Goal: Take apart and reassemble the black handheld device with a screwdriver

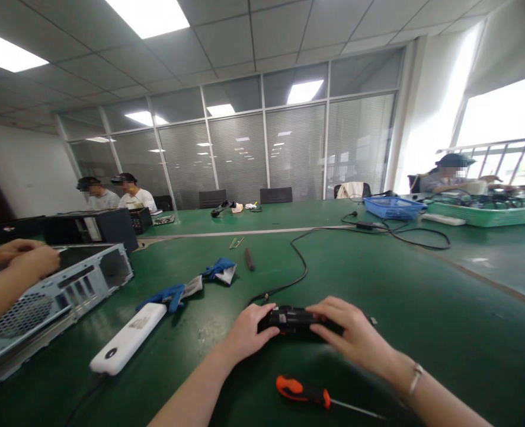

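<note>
Between my hands, just above or on the green table, is a long black plastic object (291, 318) with a small pale patch near its left end; I cannot make out its kind. My left hand (252, 331) grips its left end, thumb in front and fingers behind. Around the right end, my right hand (349, 326) closes with fingers and thumb. A small metallic tip (373, 321) shows just beyond the right hand. Closer to me lies a screwdriver (304, 392) with an orange and black handle, its shaft pointing right.
Left stand an open computer case (73, 302), with another person's hands (26, 258) over it, and a white power strip (129, 338). Blue-grey gloves (173, 296), a dark bar (249, 259) and a black cable (304, 267) lie ahead. Blue (393, 209) and green (489, 214) baskets sit far right.
</note>
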A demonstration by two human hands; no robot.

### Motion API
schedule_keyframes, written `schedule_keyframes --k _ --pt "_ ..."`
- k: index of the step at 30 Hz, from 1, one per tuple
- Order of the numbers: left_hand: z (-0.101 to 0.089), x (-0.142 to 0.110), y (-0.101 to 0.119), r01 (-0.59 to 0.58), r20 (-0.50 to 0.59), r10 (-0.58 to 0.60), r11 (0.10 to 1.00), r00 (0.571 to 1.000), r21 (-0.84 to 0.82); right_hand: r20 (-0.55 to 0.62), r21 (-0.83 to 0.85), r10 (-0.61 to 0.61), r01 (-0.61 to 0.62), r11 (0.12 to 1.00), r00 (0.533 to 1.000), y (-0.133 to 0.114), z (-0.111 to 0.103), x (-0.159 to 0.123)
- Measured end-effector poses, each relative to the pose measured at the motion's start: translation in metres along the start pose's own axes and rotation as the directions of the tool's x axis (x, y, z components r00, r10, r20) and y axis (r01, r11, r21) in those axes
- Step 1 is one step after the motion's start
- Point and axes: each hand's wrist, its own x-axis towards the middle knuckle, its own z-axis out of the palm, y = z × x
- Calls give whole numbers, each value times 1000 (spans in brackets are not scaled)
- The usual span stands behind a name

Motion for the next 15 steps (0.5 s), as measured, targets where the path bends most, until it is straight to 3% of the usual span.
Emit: schedule_keyframes --k 3,6,15 --pt "-1 1 1 -13 0 13 1000 1000 -1 -54 -134 84 -91 987 995 34 -11 -2" --pt "-1 2 0 -18 2 18 1000 1000 -6 42 -178 121 -112 978 992 55 -10 -9" --pt "-6 -3 -3 -41 -95 40 999 995 -3 81 -281 142 -114 953 987 65 2 -17"
